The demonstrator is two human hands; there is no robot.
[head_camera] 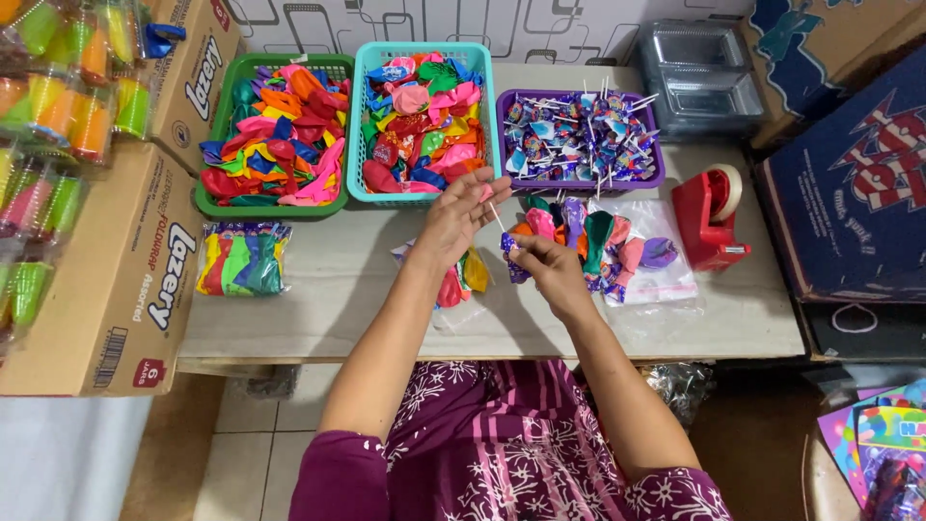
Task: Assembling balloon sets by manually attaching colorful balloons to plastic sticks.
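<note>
Left hand [461, 214] pinches a thin white lollipop stick [495, 214], fingers closed on it; right hand [546, 268] at 4 o'clock from it grips the wrapped lollipop head [512, 253], fingers curled shut. Looks light, stick stiff, wrapper crinkly and slippery; best held by the stick. Balloons [588, 241] at 3 o'clock are soft and limp. Wrapper detail too small to make out; fingers partly hide the head.
</note>
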